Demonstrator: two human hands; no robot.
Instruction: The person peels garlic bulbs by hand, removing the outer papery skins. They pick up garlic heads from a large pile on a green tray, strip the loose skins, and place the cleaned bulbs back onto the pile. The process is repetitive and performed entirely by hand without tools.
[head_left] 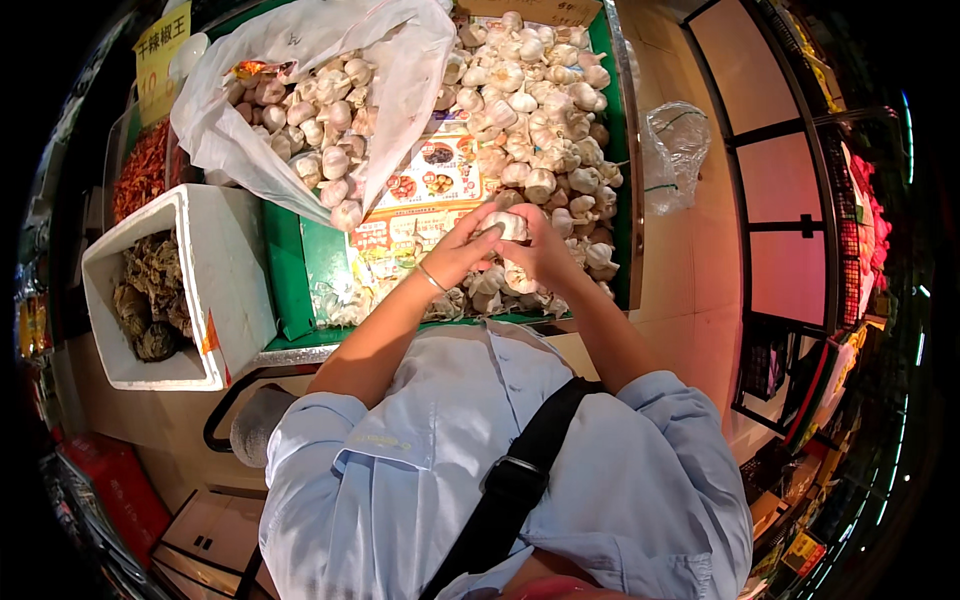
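Note:
Both hands meet around a garlic bulb (507,226) over the near part of the green display bin. My left hand (462,250) grips it from the left, thumb across its front; a bangle circles that wrist. From the other side, my right hand (541,250) closes its fingers on the same bulb. A heap of loose garlic bulbs (540,130) fills the bin's right side, some lying just below my hands. Left of them, a white plastic bag (415,60) lies spread wide with more garlic bulbs (335,120) in it. A printed paper sheet (430,185) shows between the two heaps.
A white foam box (235,260) of dark, wrinkled leafy bundles stands left of the bin. Behind it are dried red chillies (150,170) and a yellow sign (162,60). A clear plastic bag (677,155) lies right of the bin's metal edge (630,150), near dark-framed shelving (780,200).

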